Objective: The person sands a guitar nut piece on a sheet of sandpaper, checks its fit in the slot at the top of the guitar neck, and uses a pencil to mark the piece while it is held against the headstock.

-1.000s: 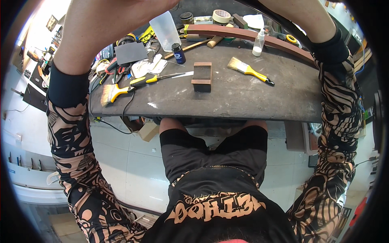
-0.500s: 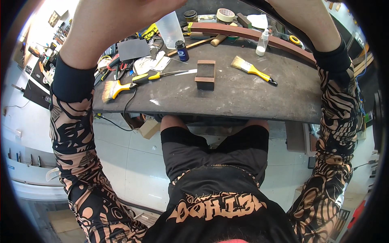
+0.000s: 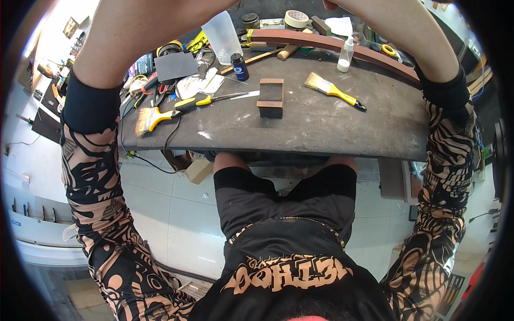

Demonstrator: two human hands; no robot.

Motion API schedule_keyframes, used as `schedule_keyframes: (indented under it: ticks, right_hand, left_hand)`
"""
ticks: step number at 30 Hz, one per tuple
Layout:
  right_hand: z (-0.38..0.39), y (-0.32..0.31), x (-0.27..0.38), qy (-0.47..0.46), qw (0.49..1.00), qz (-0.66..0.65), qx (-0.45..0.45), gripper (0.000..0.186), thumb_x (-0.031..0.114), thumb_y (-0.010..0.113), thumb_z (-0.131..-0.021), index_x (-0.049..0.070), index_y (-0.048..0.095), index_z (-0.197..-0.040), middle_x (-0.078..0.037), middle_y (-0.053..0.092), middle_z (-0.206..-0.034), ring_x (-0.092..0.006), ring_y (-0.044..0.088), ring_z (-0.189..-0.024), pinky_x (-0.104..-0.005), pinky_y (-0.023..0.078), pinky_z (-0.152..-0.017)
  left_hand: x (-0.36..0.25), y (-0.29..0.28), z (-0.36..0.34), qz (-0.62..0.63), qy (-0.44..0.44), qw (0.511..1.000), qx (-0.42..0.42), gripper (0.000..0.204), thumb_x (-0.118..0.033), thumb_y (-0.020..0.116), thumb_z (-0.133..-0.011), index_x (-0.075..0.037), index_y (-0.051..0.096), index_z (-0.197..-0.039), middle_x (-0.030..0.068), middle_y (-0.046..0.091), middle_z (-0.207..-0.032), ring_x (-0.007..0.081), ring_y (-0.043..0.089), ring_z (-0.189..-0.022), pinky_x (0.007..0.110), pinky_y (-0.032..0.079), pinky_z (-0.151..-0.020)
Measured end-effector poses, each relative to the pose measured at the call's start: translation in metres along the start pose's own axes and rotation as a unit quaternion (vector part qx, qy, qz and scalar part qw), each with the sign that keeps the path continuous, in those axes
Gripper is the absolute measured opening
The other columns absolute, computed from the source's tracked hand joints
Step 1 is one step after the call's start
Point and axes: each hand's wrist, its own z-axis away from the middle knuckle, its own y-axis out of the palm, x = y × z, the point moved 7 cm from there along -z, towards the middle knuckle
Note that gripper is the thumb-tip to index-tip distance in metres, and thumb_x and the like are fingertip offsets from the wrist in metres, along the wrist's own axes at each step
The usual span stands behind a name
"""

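Mostly cut off by the top of the view, the left hand (image 3: pixel 206 6) is raised over the counter (image 3: pixel 321 128); I cannot tell whether it is open or closed. Two paintbrushes have yellow handles: the left paintbrush (image 3: pixel 152 119) lies by the near left corner. Yellow-handled tools (image 3: pixel 203 100) lie end to end beside it, too overlapped to count surely. Behind them sit one grey sheet (image 3: pixel 175 67) and a tangle of pliers and scraps, hard to sort out. One translucent plastic container (image 3: pixel 224 40), nearest the left hand in view, stands toward the far left, its rim partly hidden by that arm. One dark blue bottle (image 3: pixel 239 67) is just beside it. One dark block (image 3: pixel 271 99) with two brown wooden ends sits mid-counter. Near the far edge are one masking tape roll (image 3: pixel 296 20) and one curved wooden beam (image 3: pixel 321 40), its right end hidden behind the right forearm. The right paintbrush (image 3: pixel 334 92) lies right of the block. The right hand (image 3: pixel 350 4) is also cut off, its grip impossible to tell; white paper (image 3: pixel 338 25) is nearest it in view, with one spray bottle (image 3: pixel 345 56) nearer the viewer.
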Motion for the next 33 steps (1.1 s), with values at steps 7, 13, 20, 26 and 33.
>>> schedule_keyframes:
  ticks: [7,13,20,26,33]
  right_hand:
    - [0.005,-0.004,0.005,0.022,0.999,0.037,-0.013,0.05,0.051,0.07,-0.113,0.002,0.074,-0.104,-0.002,0.064,-0.081,-0.0157,0.062,-0.072,-0.0349,0.053,-0.065]
    - [0.002,-0.005,-0.009,0.063,0.998,0.002,0.025,0.053,0.054,0.068,-0.114,0.003,0.074,-0.104,-0.001,0.061,-0.078,-0.0155,0.061,-0.071,-0.0353,0.051,-0.063]
    - [0.001,-0.01,0.0,0.0,0.998,-0.055,0.009,0.046,0.048,0.074,-0.112,0.001,0.074,-0.116,-0.006,0.068,-0.09,-0.0164,0.067,-0.08,-0.0344,0.056,-0.07]
    - [-0.004,-0.013,-0.001,-0.046,0.994,-0.101,0.01,0.045,0.042,0.078,-0.109,0.0,0.074,-0.126,-0.009,0.074,-0.1,-0.0172,0.072,-0.088,-0.0337,0.061,-0.076]
    - [0.0,-0.013,-0.005,0.005,0.993,-0.118,0.011,0.048,0.036,0.083,-0.107,-0.001,0.073,-0.136,-0.012,0.079,-0.111,-0.0193,0.076,-0.1,-0.0335,0.064,-0.085]
  left_hand:
    - [0.004,0.001,-0.001,0.063,-0.004,0.998,-0.01,0.031,-0.003,0.086,-0.088,0.0,0.08,-0.118,0.0132,0.081,-0.103,0.0288,0.079,-0.092,0.039,0.063,-0.082]
    - [-0.011,-0.002,-0.003,-0.033,0.029,0.999,0.012,0.031,-0.006,0.086,-0.088,0.0,0.08,-0.118,0.0127,0.082,-0.105,0.03,0.079,-0.094,0.04,0.063,-0.083]
    - [-0.007,-0.002,-0.005,-0.02,0.036,0.999,-0.002,0.03,-0.006,0.087,-0.086,-0.002,0.08,-0.114,0.0135,0.082,-0.106,0.0306,0.08,-0.096,0.04,0.063,-0.084]
    - [-0.001,0.0,-0.005,0.014,0.036,0.999,-0.029,0.029,-0.004,0.088,-0.085,-0.002,0.079,-0.113,0.0124,0.082,-0.105,0.0285,0.08,-0.094,0.039,0.063,-0.083]
    - [-0.002,0.002,-0.008,0.014,0.041,0.999,-0.024,0.033,-0.004,0.09,-0.084,-0.003,0.08,-0.116,0.0121,0.082,-0.106,0.0285,0.081,-0.095,0.038,0.064,-0.084]
